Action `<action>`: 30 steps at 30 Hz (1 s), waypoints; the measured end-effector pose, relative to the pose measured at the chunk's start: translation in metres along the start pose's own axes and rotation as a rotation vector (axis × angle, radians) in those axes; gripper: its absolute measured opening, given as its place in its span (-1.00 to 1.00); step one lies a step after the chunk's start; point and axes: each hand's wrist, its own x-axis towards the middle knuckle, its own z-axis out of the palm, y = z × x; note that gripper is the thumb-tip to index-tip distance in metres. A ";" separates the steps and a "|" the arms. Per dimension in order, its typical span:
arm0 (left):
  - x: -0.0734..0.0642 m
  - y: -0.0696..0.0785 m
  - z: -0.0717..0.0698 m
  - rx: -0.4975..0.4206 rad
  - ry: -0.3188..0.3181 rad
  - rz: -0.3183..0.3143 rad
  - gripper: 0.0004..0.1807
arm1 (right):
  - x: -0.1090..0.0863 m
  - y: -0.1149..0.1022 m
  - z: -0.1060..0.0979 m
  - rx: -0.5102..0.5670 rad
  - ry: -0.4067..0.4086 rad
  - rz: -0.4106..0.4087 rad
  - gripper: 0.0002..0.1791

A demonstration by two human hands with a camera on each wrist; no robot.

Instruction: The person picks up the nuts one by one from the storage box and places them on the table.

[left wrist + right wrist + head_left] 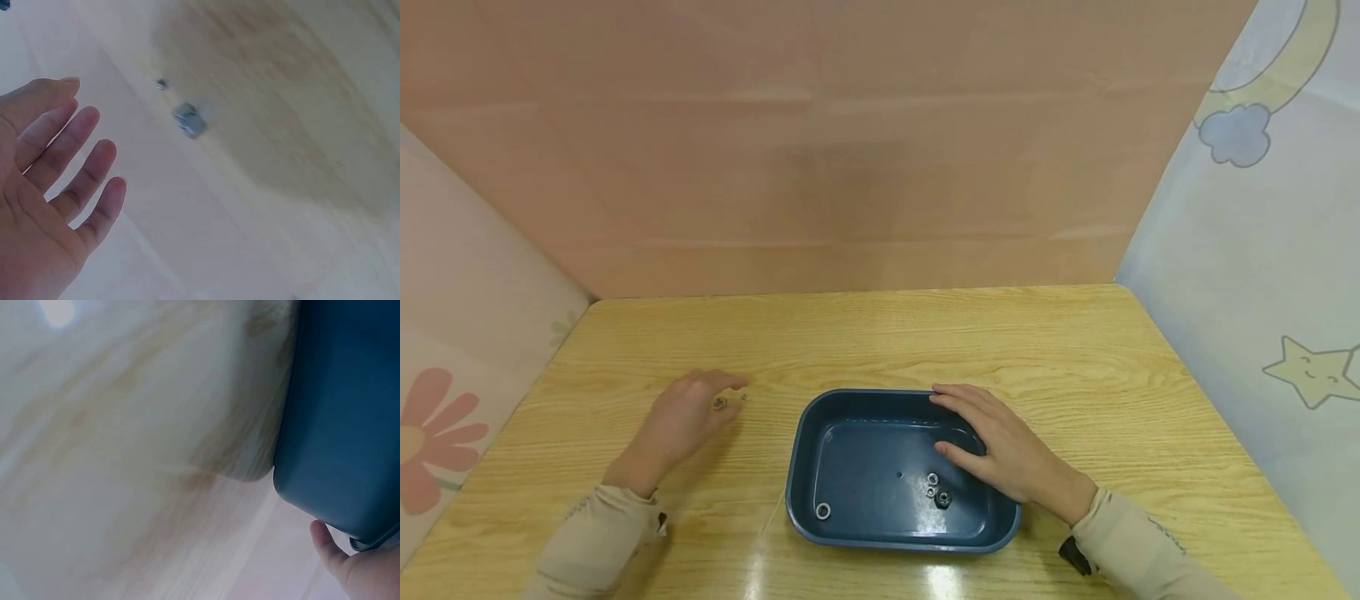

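Note:
My left hand (681,421) is low over the left side of the table, its fingers spread. A cluster of metal nuts (189,120) lies on the wood near the fingertips, with a smaller metal nut (161,84) beside it. Nothing is in the left palm. My right hand (1011,450) rests on the far right part of a dark blue tray (902,547), its fingers fairly straight along the rim and its thumb inside. In the tray, a silver nut (823,511) sits at the front left. Two small nuts (932,480) and a larger dark nut (943,498) lie right of centre.
The wooden table (850,342) meets an orange-brown backdrop (820,167) at its far edge. Patterned panels stand on both sides, the right panel (1247,267) with a star and moon. A thin pale strand (772,512) lies left of the tray.

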 end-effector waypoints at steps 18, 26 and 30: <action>0.003 0.039 -0.005 0.037 0.061 0.166 -0.63 | 0.000 0.000 -0.001 -0.006 -0.012 0.013 -0.35; 0.002 0.052 -0.004 0.046 0.084 0.232 -0.63 | 0.000 0.001 -0.001 -0.004 -0.014 0.013 -0.35; 0.002 0.059 -0.002 0.055 0.077 0.267 -0.63 | 0.000 0.001 0.000 -0.002 -0.012 0.014 -0.35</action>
